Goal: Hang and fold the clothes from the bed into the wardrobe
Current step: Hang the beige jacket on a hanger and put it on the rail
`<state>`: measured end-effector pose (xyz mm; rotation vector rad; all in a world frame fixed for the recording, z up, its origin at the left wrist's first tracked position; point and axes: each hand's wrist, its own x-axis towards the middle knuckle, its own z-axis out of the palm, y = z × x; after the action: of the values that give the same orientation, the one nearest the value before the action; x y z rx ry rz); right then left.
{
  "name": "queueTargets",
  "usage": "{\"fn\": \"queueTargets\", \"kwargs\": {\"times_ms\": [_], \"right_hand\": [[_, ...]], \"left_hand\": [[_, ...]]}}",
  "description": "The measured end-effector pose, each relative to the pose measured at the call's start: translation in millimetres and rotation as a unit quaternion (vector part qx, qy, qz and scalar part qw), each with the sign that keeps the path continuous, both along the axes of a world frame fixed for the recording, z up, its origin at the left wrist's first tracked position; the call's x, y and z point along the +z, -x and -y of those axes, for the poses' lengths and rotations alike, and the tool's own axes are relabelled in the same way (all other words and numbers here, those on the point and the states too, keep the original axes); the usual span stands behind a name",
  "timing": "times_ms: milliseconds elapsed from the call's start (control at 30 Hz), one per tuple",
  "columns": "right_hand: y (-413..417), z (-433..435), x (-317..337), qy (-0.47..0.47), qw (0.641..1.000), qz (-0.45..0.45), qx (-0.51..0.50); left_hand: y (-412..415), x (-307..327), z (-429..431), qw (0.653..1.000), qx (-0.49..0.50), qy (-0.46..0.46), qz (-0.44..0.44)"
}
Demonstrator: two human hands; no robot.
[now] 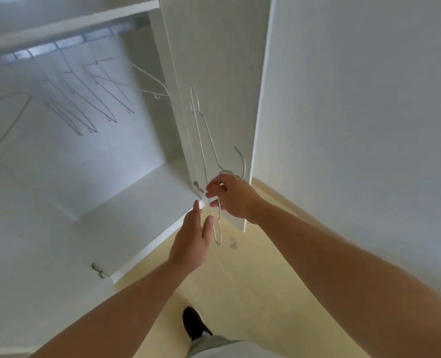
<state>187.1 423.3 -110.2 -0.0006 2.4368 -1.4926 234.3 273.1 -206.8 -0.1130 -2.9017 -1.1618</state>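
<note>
I stand before an open white wardrobe. My right hand grips a thin white wire hanger near its neck, in front of the open door's edge. The hanger stands nearly edge-on, its hook curving up to the right. My left hand hovers just below and to the left with straight fingers, beside the hanger's lower end, holding nothing. Several empty wire hangers hang from the rail inside. No clothes or bed are in view.
The wardrobe's open door stands directly ahead, and a white wall fills the right. A shelf runs above the rail. The floor is pale yellow; my dark shoe shows below.
</note>
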Motion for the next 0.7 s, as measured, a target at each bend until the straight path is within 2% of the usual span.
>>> {"fn": "queueTargets", "kwargs": {"times_ms": [100,200,267,400,467,567,700], "right_hand": [[-42.4,-62.6,-14.7,-0.052,0.997,0.01,-0.055],[-84.8,-120.5,-27.5,-0.104,0.99,0.026,-0.095],[-113.7,-152.2,-34.4,-0.118,0.982,0.041,-0.139],[-163.9,-205.1,-41.4,-0.16,0.963,0.062,-0.209],[-186.2,-226.5,-41.1,-0.186,0.947,0.052,-0.255],[-219.2,-252.6,-42.7,-0.183,0.916,0.065,-0.352],[-265.5,-278.7,-53.3,-0.174,0.852,0.127,-0.478]], "left_hand": [[-6.0,14.3,-42.4,0.999,-0.038,0.017,-0.033],[-6.1,32.7,-93.7,0.983,-0.119,0.018,-0.138],[-4.2,42.0,-130.2,0.957,-0.175,0.04,-0.227],[12.2,59.9,-198.9,0.877,-0.273,0.091,-0.385],[25.4,67.2,-232.6,0.842,-0.332,0.132,-0.404],[33.6,70.6,-285.8,0.803,-0.416,0.186,-0.383],[13.5,62.4,-342.2,0.779,-0.488,0.192,-0.343]]}}
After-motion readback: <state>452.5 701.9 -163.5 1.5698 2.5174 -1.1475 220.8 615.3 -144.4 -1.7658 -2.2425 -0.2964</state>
